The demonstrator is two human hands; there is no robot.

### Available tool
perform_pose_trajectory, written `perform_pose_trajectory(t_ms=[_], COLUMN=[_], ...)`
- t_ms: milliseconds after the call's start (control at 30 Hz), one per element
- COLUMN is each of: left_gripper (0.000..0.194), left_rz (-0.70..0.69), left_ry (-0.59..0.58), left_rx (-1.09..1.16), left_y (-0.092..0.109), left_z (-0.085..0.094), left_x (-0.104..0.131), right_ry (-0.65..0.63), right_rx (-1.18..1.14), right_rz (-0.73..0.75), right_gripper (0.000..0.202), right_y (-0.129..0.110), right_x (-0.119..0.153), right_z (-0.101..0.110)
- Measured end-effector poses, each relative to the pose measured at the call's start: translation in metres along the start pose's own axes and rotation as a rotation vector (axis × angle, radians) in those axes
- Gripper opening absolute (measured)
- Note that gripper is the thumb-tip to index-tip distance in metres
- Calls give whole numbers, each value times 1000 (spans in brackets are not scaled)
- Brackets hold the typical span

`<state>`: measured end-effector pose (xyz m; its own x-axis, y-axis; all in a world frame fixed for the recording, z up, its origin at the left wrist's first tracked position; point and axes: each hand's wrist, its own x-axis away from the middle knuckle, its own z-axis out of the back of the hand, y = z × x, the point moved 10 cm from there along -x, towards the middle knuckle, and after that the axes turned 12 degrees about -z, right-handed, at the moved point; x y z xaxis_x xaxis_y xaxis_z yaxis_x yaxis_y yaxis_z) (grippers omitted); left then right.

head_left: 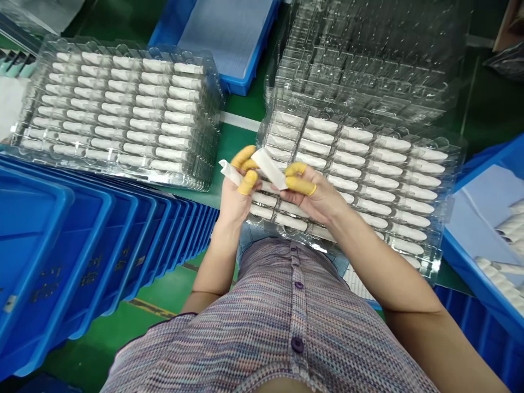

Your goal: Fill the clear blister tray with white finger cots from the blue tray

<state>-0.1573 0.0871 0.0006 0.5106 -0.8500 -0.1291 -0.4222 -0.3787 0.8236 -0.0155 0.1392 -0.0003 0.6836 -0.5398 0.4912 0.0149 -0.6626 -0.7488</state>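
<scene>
Shirt (pixel 254 311) foremost, left fingers (pixel 248 183) and right fingers (pixel 302 186) pinch white pieces (pixel 268 167), partly hiding a loaded tray (pixel 436 255).

The single view looks from the person's head, above the near side of the filled clear tray (pixel 446 210), facing forward and steeply down. It sits close: the wearer's shirt (pixel 327 316) fills much of the foreground below the tray, and the left hand (pixel 239 183) and right hand (pixel 313 191) appear against the tray's left part. The frame is wide, taking in a tray stack (pixel 210 109) left of it, more clear trays (pixel 368 65) beyond it, a blue bin (pixel 470 273) to its right and floor (pixel 164 289) at its lower left.
</scene>
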Motion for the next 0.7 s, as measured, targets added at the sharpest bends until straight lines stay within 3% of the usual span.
perform_pose_trajectory(t_ms=[100,167,267,367,533,633,700], left_gripper=[53,52,56,62,52,50,49], left_rz=[-69,-65,-52,-58,-64,-108,-128], left_ry=[150,198,207,169,196,229,228], left_rx=[-19,-25,-38,-34,-48,-84,-75], left_y=[6,8,12,17,13,9,5], left_z=[21,29,30,25,27,31,31], left_x=[-3,-2,1,2,5,6,6], right_ry=[361,506,545,519,492,460,324], right_rx=[481,849,1320,1578,1581,1292,946], right_rz=[312,392,356,369,364,404,337], right_gripper=[27,22,23,24,22,17,11], right_y=[-47,-63,-59,-49,-43,-46,-36], right_x=[-3,-9,-27,-39,-46,-31,-21], right_z=[35,38,22,1,-8,-7,-6])
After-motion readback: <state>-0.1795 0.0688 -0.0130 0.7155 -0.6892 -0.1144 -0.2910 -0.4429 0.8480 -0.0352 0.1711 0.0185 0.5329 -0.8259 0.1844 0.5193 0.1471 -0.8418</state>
